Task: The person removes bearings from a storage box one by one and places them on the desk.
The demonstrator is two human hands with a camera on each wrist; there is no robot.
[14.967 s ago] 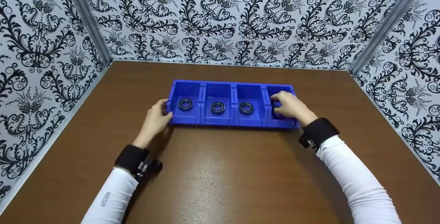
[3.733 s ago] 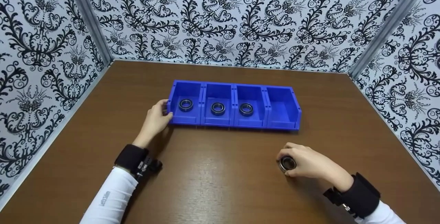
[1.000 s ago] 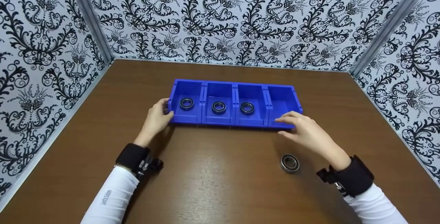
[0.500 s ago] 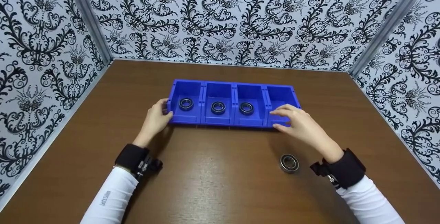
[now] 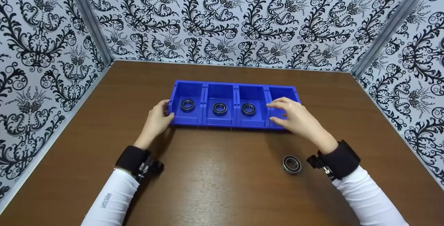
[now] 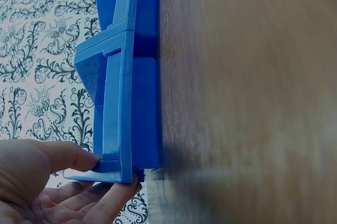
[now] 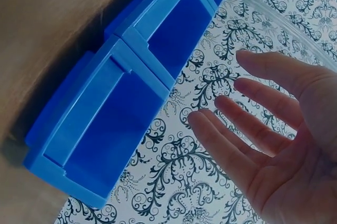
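A row of joined blue bins point(image 5: 218, 123) stands on the brown table. One ring-shaped bearing lies in each of the three bins on the left: a left bearing point(image 5: 187, 105), a middle one point(image 5: 220, 108) and a third point(image 5: 248, 109). My left hand point(image 5: 159, 120) grips the left end wall of the row, thumb on the inside in the left wrist view. With fingers spread and nothing between them, my right hand point(image 5: 295, 118) hovers over the rightmost bin, partly hiding it. A fourth bearing point(image 5: 291, 165) rests on the table in front of that bin, below my right hand.
The brown table point(image 5: 208, 170) reaches back to patterned panels point(image 5: 222, 21) on three sides, joined by grey corner posts point(image 5: 91, 21). A black wrist strap with a small camera point(image 5: 338, 160) sits on each forearm.
Earlier the right hand took the bearing from the rightmost bin, set it on the table and let go. Over the last second it has moved back and leftward over that bin. The left hand stays put.
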